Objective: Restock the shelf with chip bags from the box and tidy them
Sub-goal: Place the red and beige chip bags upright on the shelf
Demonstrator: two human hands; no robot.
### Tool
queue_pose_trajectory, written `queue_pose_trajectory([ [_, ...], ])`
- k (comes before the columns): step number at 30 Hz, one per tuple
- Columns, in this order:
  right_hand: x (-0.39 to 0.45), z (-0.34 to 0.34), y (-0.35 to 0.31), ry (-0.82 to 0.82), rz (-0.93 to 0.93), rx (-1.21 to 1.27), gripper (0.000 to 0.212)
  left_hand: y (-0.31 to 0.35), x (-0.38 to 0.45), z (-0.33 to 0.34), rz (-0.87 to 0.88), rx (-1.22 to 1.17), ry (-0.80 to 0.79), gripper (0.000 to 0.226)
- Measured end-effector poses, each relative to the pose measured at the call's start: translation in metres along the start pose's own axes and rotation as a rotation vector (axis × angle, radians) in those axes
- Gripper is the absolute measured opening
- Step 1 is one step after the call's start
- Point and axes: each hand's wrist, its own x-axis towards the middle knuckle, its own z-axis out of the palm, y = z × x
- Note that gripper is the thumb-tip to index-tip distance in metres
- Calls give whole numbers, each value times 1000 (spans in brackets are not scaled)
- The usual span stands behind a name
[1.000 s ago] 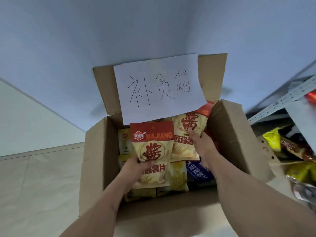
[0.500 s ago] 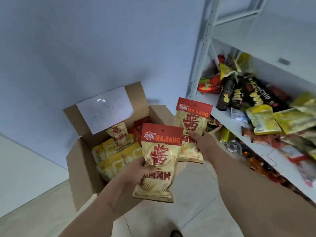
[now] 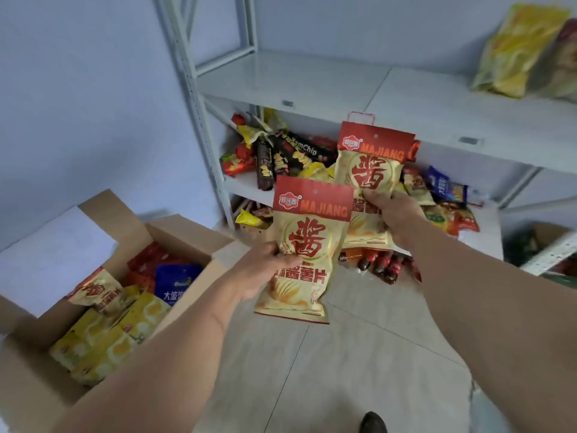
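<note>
My left hand (image 3: pixel 265 270) grips a cream and red MAJIANG chip bag (image 3: pixel 307 245) by its left edge, upright above the floor. My right hand (image 3: pixel 395 214) holds a second, identical chip bag (image 3: pixel 371 170) higher up, in front of the white metal shelf (image 3: pixel 312 85). The cardboard box (image 3: pixel 31 370) stands open at the lower left, with yellow, red and blue bags inside. A jumble of snack bags (image 3: pixel 290 154) lies on the shelf's middle level, behind the bags I hold.
The upper shelf board is mostly bare, with yellow bags (image 3: pixel 515 48) at its far right. Small dark bottles (image 3: pixel 381 264) sit on the lowest level. A shoe tip (image 3: pixel 373 423) shows on the tiled floor. Another box (image 3: pixel 543 242) stands at the far right.
Both hands lifted a chip bag each out of the box and carried them right and up toward the shelf. The view swung from the box to the shelf.
</note>
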Motion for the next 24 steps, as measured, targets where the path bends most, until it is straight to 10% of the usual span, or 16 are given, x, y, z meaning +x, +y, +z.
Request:
queue_pose_trajectory([
  [24, 268, -448, -128, 293, -147, 26, 21, 230, 315, 395, 240, -21, -174, 45],
])
